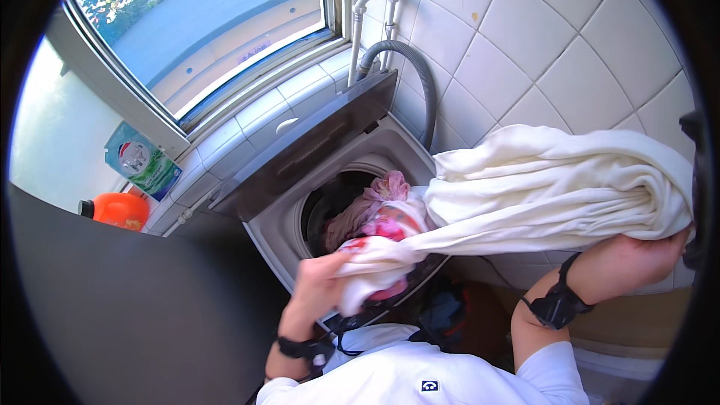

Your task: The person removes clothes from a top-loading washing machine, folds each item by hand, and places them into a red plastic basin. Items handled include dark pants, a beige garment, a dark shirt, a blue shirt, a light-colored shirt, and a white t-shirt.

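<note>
My left hand (322,287) grips one end of a twisted white cloth (540,185) with red patches near that end, just over the front rim of a top-loading washing machine (273,236). At the far right my right hand (655,261) is raised and holds up the other, folded part of the cloth; its fingertips are partly hidden. Pink and red laundry (388,208) bulges from the drum opening between the hands, touching the white cloth. The machine's dark lid (315,146) stands raised towards the window.
An orange bottle (121,209) and a green-and-white detergent pouch (143,160) are on the tiled sill at left. A grey corrugated hose (422,73) and white pipes (358,39) rise behind the machine. A large dark surface (129,304) fills the lower left; tiled wall lies at right.
</note>
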Demonstrator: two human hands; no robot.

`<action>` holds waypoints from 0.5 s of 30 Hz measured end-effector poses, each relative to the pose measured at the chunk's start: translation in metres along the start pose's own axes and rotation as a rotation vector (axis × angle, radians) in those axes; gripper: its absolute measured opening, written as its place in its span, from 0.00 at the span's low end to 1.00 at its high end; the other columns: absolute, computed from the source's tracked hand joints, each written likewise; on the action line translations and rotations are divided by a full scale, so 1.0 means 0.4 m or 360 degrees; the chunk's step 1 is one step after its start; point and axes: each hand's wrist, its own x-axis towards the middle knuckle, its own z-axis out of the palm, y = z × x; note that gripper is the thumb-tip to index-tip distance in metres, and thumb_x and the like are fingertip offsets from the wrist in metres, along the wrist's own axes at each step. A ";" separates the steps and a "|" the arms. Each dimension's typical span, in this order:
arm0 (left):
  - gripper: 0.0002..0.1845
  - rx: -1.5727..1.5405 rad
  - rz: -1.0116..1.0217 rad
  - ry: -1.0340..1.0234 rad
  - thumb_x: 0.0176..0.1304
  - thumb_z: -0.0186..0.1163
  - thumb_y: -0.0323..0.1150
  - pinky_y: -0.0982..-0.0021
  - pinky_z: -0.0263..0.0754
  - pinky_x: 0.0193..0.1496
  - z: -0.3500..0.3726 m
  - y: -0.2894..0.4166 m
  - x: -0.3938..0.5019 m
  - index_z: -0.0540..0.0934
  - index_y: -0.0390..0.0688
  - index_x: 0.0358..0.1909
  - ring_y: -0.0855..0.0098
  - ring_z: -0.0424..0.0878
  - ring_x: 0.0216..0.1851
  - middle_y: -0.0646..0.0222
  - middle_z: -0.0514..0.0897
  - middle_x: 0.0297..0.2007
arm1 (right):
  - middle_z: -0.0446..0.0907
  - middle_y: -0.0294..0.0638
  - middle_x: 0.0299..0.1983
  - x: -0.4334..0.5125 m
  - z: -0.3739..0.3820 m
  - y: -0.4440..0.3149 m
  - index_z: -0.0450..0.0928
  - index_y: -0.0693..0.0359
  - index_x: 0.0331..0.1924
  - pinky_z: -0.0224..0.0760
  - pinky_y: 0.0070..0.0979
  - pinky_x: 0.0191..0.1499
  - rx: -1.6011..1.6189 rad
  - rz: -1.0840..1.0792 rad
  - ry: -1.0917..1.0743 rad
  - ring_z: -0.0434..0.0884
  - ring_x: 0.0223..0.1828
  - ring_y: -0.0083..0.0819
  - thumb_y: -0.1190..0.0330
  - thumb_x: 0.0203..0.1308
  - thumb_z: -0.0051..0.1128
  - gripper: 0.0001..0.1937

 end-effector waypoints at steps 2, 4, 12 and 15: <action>0.10 0.0101 -0.0163 0.0323 0.59 0.63 0.19 0.72 0.81 0.37 -0.116 0.054 -0.038 0.85 0.34 0.42 0.66 0.90 0.32 0.57 0.88 0.30 | 0.84 0.53 0.49 0.020 -0.004 0.019 0.78 0.75 0.54 0.84 0.32 0.49 0.0289 0.0157 0.0021 0.87 0.44 0.36 0.67 0.76 0.47 0.17; 0.07 -0.0433 -0.0070 0.0933 0.66 0.58 0.21 0.73 0.79 0.40 -0.164 0.119 -0.051 0.85 0.33 0.39 0.74 0.85 0.32 0.65 0.87 0.32 | 0.85 0.53 0.49 0.051 0.003 0.028 0.79 0.73 0.54 0.84 0.32 0.49 0.0449 0.0382 0.0049 0.87 0.43 0.35 0.67 0.76 0.48 0.17; 0.14 -0.1056 0.0512 0.1088 0.76 0.55 0.30 0.63 0.79 0.57 -0.065 0.282 0.105 0.78 0.38 0.58 0.66 0.83 0.50 0.60 0.85 0.49 | 0.80 0.37 0.47 -0.213 0.113 -0.040 0.76 0.64 0.55 0.72 0.23 0.53 0.1117 0.0808 -0.1117 0.77 0.47 0.23 0.75 0.72 0.55 0.11; 0.14 -0.1127 0.0498 0.0831 0.74 0.57 0.32 0.63 0.79 0.55 -0.053 0.327 0.148 0.78 0.37 0.57 0.66 0.83 0.49 0.59 0.85 0.49 | 0.81 0.38 0.40 -0.309 0.139 -0.063 0.77 0.65 0.48 0.73 0.23 0.50 0.1191 0.0761 -0.1485 0.77 0.42 0.23 0.75 0.72 0.54 0.06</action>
